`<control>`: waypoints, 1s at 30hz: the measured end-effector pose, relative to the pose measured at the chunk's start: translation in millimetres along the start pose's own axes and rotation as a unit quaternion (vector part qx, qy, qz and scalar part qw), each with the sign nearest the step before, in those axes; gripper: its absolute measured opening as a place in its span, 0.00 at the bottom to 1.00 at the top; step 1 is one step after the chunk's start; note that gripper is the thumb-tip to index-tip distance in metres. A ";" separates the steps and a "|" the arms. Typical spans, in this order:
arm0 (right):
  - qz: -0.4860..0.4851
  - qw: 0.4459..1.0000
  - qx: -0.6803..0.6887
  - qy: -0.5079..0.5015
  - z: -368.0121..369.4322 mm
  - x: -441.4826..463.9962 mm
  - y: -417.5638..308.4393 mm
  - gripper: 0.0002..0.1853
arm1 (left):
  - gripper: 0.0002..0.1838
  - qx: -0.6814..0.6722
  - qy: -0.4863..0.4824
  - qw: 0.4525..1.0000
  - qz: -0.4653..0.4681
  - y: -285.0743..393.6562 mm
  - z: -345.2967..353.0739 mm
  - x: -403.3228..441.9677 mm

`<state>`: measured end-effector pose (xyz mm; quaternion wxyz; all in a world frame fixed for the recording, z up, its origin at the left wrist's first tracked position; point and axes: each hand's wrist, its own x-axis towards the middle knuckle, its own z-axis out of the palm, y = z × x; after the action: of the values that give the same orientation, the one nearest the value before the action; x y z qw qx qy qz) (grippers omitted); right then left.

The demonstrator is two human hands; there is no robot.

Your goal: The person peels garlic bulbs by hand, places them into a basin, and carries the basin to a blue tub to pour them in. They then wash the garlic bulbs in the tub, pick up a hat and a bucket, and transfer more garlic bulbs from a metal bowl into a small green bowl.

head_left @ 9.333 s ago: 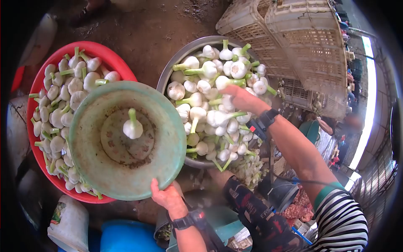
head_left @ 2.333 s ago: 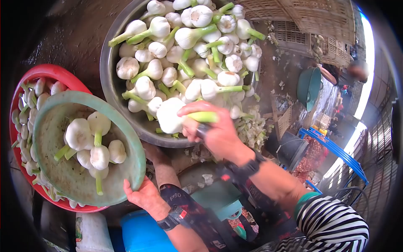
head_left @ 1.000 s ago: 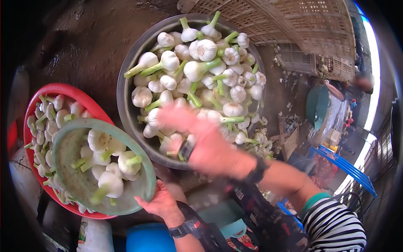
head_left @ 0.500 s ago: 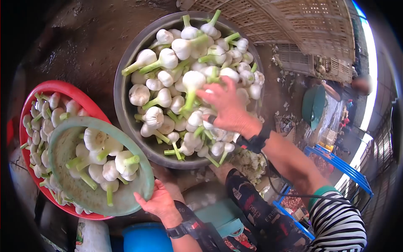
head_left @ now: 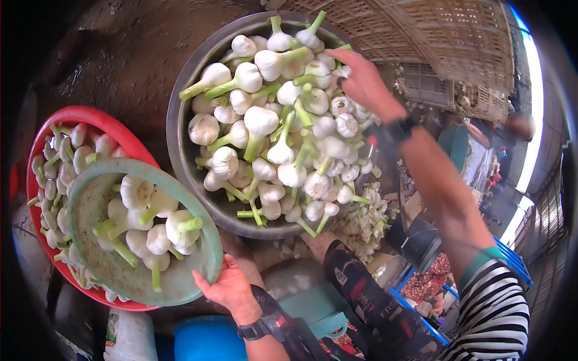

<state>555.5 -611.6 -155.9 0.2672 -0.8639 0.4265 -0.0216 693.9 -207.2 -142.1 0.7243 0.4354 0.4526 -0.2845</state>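
My left hand [head_left: 227, 286] grips the lower right rim of a green bowl [head_left: 90, 253], which holds several garlic bulbs [head_left: 158, 239] with short green stems. The bowl is tilted and overlaps a red basin [head_left: 129, 139] filled with more garlic. To the right stands a large metal basin [head_left: 176, 129] heaped with white bulbs. My right hand [head_left: 361, 78] reaches over its upper right edge, fingers bent down among the bulbs. What those fingers hold, if anything, is hidden.
Plastic crates [head_left: 445, 36] stand at the upper right. A blue tub [head_left: 208, 340] and a white bucket [head_left: 131, 337] are at the bottom. Garlic scraps [head_left: 361, 225] lie beside the metal basin. At the far right, part of another person [head_left: 481, 133] shows near a green tub [head_left: 453, 144].
My right hand has moved from the middle of the metal basin to its upper right edge. Over the longer span, the green bowl has gained several bulbs. My left hand keeps its hold.
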 end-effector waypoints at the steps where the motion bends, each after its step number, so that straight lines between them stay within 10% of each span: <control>1: -0.009 0.997 0.027 -0.070 7.0 14.1 10.9 0.20 | 0.23 -0.002 -0.001 1.000 -0.002 1.1 -0.5 0.8; 4: 0.014 0.989 -0.078 -0.127 47.0 26.7 32.4 0.22 | 0.23 -0.006 0.002 1.000 -0.003 0.7 -0.8 -0.8; 8: 0.058 0.989 0.127 -0.048 44.3 5.6 30.3 0.18 | 0.21 -0.007 0.013 1.000 0.005 0.1 4.2 -1.2; 9: 0.222 0.957 0.175 -0.063 23.2 -1.6 -4.2 0.18 | 0.21 -0.011 0.017 1.000 0.007 0.8 4.5 -1.2; 15: 0.166 0.847 0.495 -0.096 5.9 -62.5 -125.9 0.21 | 0.22 -0.009 -0.006 1.000 -0.007 1.7 0.0 0.4; 17: 0.145 0.729 0.646 -0.174 17.0 -75.4 -188.6 0.19 | 0.23 -0.021 -0.027 0.999 0.005 -0.8 -0.4 2.9; 23: -0.129 0.926 0.343 -0.095 88.7 -102.2 -248.2 0.22 | 0.23 0.024 -0.060 0.998 -0.017 -0.7 30.2 -17.8; 30: -0.102 0.994 0.023 -0.014 64.1 -40.3 -125.0 0.25 | 0.20 -0.011 0.033 0.999 0.012 0.5 9.4 -1.3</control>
<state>637.5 -491.4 -143.1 0.2893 -0.8966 0.3320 -0.0459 697.5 -215.3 -138.7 0.7175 0.4417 0.4738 -0.2562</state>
